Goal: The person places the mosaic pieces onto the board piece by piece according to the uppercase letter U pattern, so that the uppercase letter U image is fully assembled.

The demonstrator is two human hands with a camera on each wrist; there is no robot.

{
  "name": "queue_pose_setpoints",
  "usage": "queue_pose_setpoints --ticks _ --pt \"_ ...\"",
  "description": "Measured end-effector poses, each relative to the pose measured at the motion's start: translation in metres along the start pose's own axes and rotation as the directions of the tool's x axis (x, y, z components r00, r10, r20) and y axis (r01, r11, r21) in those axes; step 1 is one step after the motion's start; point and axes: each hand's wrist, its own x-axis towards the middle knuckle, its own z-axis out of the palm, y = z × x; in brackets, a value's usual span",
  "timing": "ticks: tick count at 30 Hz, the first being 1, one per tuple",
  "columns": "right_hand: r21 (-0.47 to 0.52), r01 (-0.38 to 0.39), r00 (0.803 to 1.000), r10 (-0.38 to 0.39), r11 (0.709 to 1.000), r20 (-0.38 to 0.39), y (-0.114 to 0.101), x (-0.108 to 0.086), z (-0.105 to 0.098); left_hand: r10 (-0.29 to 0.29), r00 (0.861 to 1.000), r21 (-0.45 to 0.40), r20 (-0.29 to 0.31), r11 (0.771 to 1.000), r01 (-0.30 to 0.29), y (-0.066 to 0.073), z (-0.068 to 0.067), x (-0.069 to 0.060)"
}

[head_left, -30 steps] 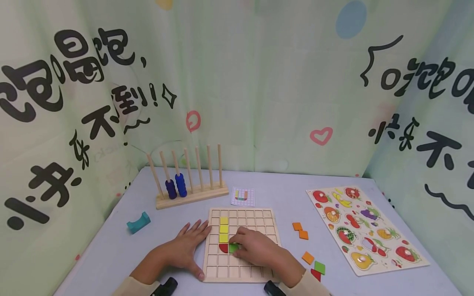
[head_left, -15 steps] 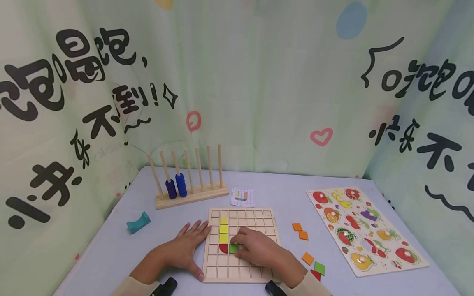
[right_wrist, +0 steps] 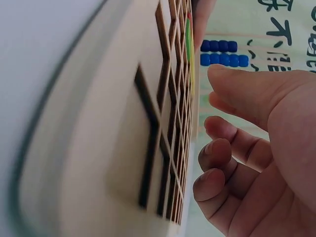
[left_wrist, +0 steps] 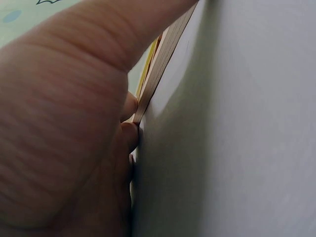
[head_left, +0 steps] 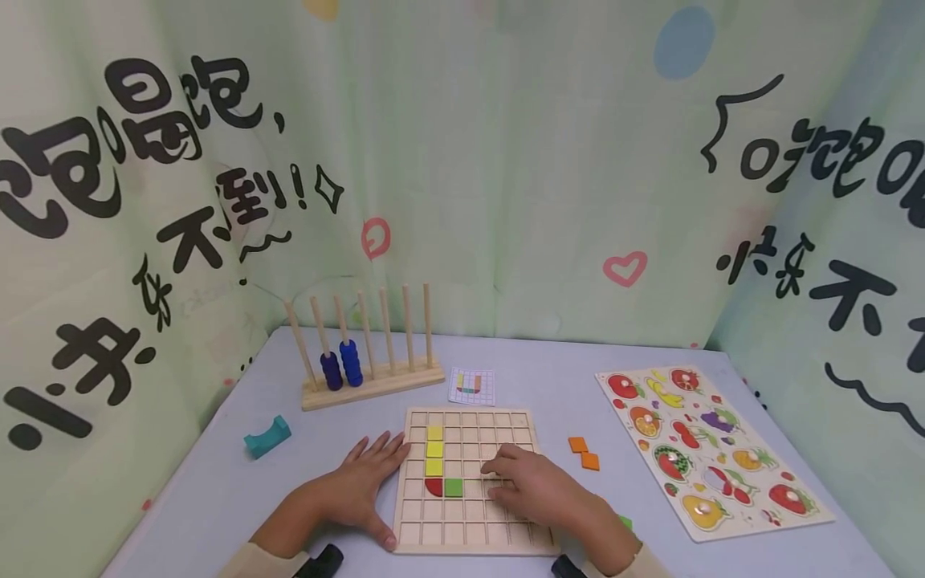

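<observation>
Head fwd/dn, wrist cams close; board (head_left: 462,533) shared.

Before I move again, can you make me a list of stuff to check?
1. Board steadied: ok, your left grip touches its left edge.
2. Right grip free: ok, it holds nothing.
3. Yellow squares lined up: ok, three in a column.
4. Green square placed: ok, in the cell just right of the red piece.
5. Spare green piece easy to see: not ok, your right arm covers most of it.
6. More pieces hidden under that arm: cannot tell.
</observation>
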Motion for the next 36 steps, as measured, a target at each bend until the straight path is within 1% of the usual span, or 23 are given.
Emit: queue_pose_setpoints --ticks 3,8,16,20,25,27,30,33,36 --pt "0.001 -0.022 1.000 0.022 1.000 -0.002 0.006 -0.006 -0.004 0.005 1.000 0.004 -0.006 1.000 -0.005 -0.002 0.001 -0.001" --pt "0.001 -0.013 1.000 0.013 1.000 -0.018 0.020 -0.017 -0.006 0.010 1.000 0.001 -0.009 1.000 -0.010 -0.006 0.003 -0.001" --pt "0.012 0.004 0.999 -0.003 1.000 -0.047 0.038 -0.041 -0.008 0.033 0.999 -0.013 -0.008 0.999 -0.033 -0.002 0.005 -0.002" --pt "0.006 -0.005 0.997 0.005 1.000 -0.075 0.048 -0.052 -0.010 0.033 0.999 -0.006 -0.008 0.999 -0.033 -0.001 0.003 -0.002" --pt "-0.006 -0.013 0.993 0.012 1.000 -0.122 0.057 -0.065 -0.017 0.018 1.000 0.006 0.001 1.000 -0.018 -0.002 0.003 -0.002" --pt "-0.006 -0.031 0.992 0.030 0.999 -0.121 0.061 -0.070 -0.020 0.010 1.000 0.003 0.005 1.000 -0.010 -0.002 0.003 -0.002" --pt "-0.003 -0.086 0.991 0.085 0.996 -0.105 0.067 -0.076 -0.025 0.000 1.000 0.003 0.011 1.000 0.000 -0.002 0.002 -0.001" --pt "0.006 -0.148 0.985 0.148 0.989 -0.093 0.073 -0.082 -0.030 -0.006 1.000 0.011 0.016 1.000 0.006 -0.003 0.001 0.000" --pt "0.020 -0.190 0.978 0.191 0.982 -0.081 0.078 -0.087 -0.032 -0.011 1.000 0.014 0.023 1.000 0.010 -0.003 0.001 0.001"
